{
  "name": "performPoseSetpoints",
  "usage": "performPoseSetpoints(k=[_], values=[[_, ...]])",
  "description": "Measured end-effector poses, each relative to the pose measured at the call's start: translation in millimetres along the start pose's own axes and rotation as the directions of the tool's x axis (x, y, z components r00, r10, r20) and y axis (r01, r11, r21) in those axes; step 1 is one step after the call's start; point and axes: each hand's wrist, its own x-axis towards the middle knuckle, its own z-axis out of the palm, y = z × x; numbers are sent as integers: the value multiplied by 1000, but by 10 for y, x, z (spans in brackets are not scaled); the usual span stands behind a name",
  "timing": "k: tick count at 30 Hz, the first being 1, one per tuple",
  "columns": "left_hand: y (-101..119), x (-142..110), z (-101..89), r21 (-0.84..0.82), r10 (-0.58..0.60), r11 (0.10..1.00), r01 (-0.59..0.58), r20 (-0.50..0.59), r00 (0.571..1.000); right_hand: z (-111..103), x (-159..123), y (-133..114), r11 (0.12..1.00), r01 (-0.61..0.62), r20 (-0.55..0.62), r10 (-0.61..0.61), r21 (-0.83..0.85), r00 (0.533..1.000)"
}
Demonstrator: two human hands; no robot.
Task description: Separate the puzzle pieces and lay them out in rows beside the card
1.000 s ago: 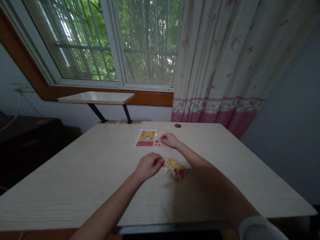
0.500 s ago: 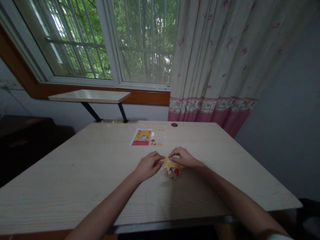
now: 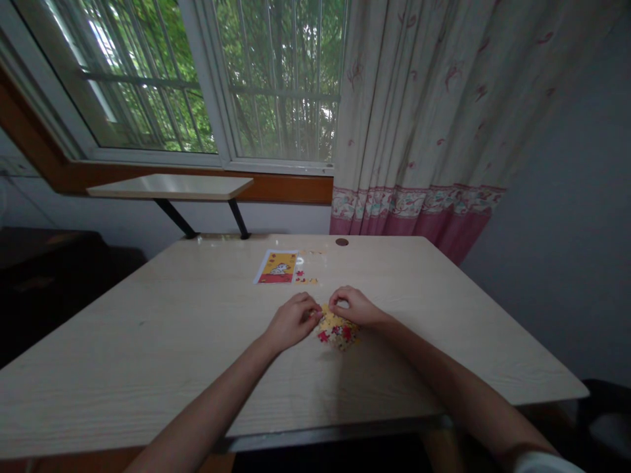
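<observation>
Our two hands meet at a small heap of puzzle pieces [image 3: 340,332] in the middle of a pale wooden tabletop [image 3: 158,348], below a barred window [image 3: 280,85]. Our left hand [image 3: 294,323] is at the heap's left edge, thumb and fingers drawn close together; our right hand [image 3: 357,307] bends over its far right side, thumb and forefinger curved into a ring, tips down by the yellow pieces. Whether the fingers of either hand grasp a piece, we cannot tell at this size.

Beyond the heap, a picture card [image 3: 276,267] lies flat, with a short row of pieces [image 3: 306,281] just right of its near edge and a red piece [image 3: 300,272] just above that row.

For picking through such a pile, we judge a light touch best: the left fingers serving as a low fence against sliding, the right brushing the top layer sideways rather than digging. The pieces look small and overlapped, so a pinch by the edges should beat pressing from above. Spread into one layer, colours ought to read more easily in this dim light, and forearms lifted clear would lower the risk of scattering.
</observation>
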Motion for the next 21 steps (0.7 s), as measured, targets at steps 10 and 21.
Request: performPoseSetpoints(k=[10,21], values=[[-27,86,42,-278,-171,953,121,-162,972,93,51,-155,933,-158,-204,232,324,951],[-25,85,55,-376,-179,920,108,-160,971,257,30,-199,910,-214,-242,311,355,919]])
